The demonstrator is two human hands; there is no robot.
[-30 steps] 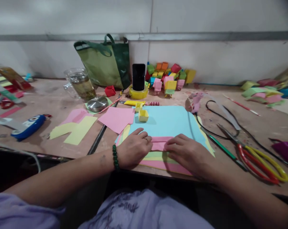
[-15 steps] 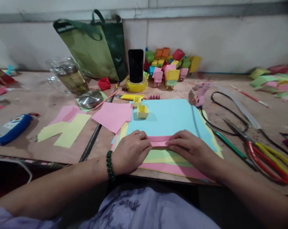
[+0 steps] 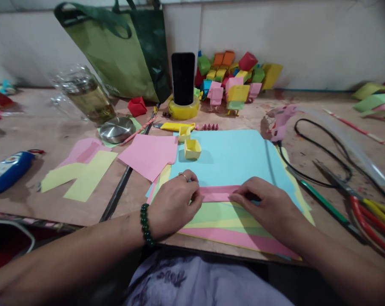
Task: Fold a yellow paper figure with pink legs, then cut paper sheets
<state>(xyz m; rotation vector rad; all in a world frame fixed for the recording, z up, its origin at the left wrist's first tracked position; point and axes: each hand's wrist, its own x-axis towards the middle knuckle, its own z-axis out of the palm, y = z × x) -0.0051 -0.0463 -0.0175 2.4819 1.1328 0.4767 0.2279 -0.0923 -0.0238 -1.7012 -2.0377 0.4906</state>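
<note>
The folded strip was plain pink, and the big sheet was light blue, with paper edges in pale green, yellow and pink below it. The little box was pale yellow, and the tape roll brighter yellow. The bag was two-tone, light green front and dark green side. The scissors had one red handle, one yellow, lol. The bracelet was dark green, and the shirt pale purple with a darker print. The phone? Just black.
</note>
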